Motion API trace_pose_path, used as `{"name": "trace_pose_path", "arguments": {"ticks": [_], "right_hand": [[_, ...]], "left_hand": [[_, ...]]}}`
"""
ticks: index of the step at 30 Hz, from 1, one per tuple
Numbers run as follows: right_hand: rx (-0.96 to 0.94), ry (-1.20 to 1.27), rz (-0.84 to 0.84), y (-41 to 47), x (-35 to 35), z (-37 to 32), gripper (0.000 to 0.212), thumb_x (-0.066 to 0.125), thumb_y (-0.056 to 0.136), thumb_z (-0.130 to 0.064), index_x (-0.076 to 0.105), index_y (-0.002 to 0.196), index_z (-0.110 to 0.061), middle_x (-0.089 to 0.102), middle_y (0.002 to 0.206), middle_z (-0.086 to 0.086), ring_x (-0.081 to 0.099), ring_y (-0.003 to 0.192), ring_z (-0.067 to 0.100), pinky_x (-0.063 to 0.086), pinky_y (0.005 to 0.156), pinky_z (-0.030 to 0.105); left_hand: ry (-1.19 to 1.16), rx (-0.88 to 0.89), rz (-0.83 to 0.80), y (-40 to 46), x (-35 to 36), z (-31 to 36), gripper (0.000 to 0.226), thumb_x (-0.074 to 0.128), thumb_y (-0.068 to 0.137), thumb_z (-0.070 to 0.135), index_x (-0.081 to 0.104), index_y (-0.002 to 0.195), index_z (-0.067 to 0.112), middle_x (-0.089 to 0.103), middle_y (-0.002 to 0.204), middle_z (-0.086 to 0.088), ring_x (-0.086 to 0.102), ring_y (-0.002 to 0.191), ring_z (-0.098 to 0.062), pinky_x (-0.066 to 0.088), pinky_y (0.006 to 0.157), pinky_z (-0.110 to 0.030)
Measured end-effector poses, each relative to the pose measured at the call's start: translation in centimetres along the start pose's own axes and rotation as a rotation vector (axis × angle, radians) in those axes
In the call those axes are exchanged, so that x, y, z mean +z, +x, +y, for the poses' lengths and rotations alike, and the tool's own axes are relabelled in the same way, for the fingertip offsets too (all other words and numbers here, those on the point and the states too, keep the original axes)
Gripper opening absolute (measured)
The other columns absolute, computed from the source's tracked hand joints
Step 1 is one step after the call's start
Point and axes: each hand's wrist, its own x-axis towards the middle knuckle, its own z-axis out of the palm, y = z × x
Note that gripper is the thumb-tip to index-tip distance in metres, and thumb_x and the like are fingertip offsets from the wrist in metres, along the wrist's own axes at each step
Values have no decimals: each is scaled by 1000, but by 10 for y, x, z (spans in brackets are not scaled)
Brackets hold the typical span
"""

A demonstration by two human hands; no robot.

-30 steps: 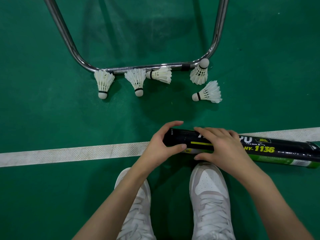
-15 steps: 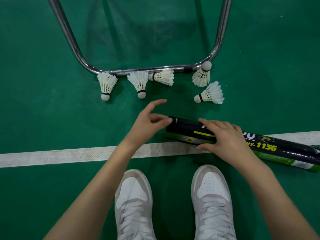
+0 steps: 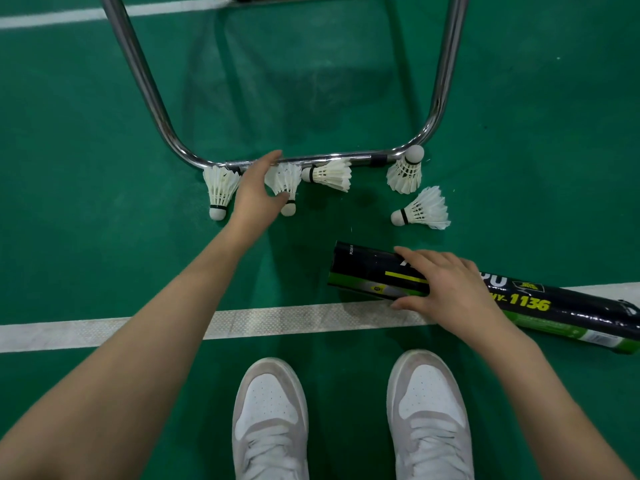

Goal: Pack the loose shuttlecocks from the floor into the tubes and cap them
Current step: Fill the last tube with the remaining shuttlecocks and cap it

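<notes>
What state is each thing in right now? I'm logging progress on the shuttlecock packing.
Tube: lying on the floor, near end open, uncapped.
Right hand: grips the tube.
Left hand: closing on the second shuttlecock, not lifted yet.
Other four shuttlecocks: loose on the floor, untouched.
Metal frame: resting on the floor behind the shuttlecocks.

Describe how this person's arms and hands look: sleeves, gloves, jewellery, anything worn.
Both forearms are bare as far as the frame shows, with no sleeve in view. The left hand and the right hand wear no gloves, and no ring, watch or bracelet shows. Fingernails look short and unpainted.
</notes>
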Motion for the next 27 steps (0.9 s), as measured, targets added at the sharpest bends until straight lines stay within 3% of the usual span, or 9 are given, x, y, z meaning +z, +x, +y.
{"name": "trace_pose_path", "arguments": {"ticks": [2, 5, 9, 13, 16, 21, 25, 27], "right_hand": [[-2, 2, 2, 1, 0, -1, 84, 58, 74, -63, 18, 144, -37, 37, 143, -9, 31, 129, 17, 22, 102, 35], [-5, 5, 2, 0, 0, 0, 85, 58, 73, -63, 19, 144, -37, 37, 143, -9, 31, 129, 17, 22, 103, 36], [-9, 11, 4, -1, 2, 0, 84, 59, 73, -62, 20, 144, -36, 37, 143, -7, 32, 130, 18, 22, 101, 35], [-12, -10, -7, 0, 5, -1, 84, 57, 73, -63, 20, 144, -36, 38, 143, -8, 32, 129, 18, 23, 100, 35], [-10, -4, -8, 1, 6, -1, 84, 59, 73, -62, 22, 143, -35, 40, 142, -6, 34, 128, 19, 24, 99, 36], [-6, -9, -17, 3, 5, -2, 85, 60, 73, -62, 22, 143, -35, 40, 141, -6, 33, 128, 19, 24, 100, 37], [-5, -8, -16, 2, 4, -4, 84, 60, 73, -60, 21, 143, -36, 40, 141, -8, 34, 126, 18, 23, 98, 34], [-14, 0, -19, 0, 3, -7, 83, 61, 74, -59, 21, 143, -37, 39, 140, -9, 33, 126, 17, 22, 99, 34]], "left_hand": [[27, -32, -37, 6, -4, -2, 67, 60, 86, 0, 33, 144, 21, 37, 147, 3, 40, 124, -5, 27, 81, 4], [62, -44, -74, 5, -5, -3, 64, 60, 88, 3, 33, 143, 22, 44, 140, 4, 52, 83, -4, 41, 61, -4], [111, 16, 5, -8, -3, -8, 52, 60, 88, 6, 44, 135, 18, 55, 115, -1, 54, 88, -19, 43, 72, -27], [119, -11, 5, -28, -1, -19, 42, 60, 90, 10, 50, 129, 19, 55, 87, 1, 56, 83, -20, 47, 76, -32], [-4, -85, 63, -47, -1, -23, 38, 64, 87, 11, 55, 122, 20, 53, 73, 8, 54, 73, -11, 46, 78, -31], [-376, -247, 138, -85, 2, -14, 38, 67, 84, 6, 54, 116, 24, 58, 67, -2, 60, 77, -17, 47, 72, -14], [-464, -265, 52, -111, 15, -4, 38, 68, 84, 6, 53, 108, 31, 63, 84, -33, 60, 79, -24, 48, 77, -26], [-485, -274, 12, -121, 21, 1, 39, 68, 84, 8, 53, 106, 36, 61, 87, -36, 57, 78, -23, 46, 76, -27]]}}
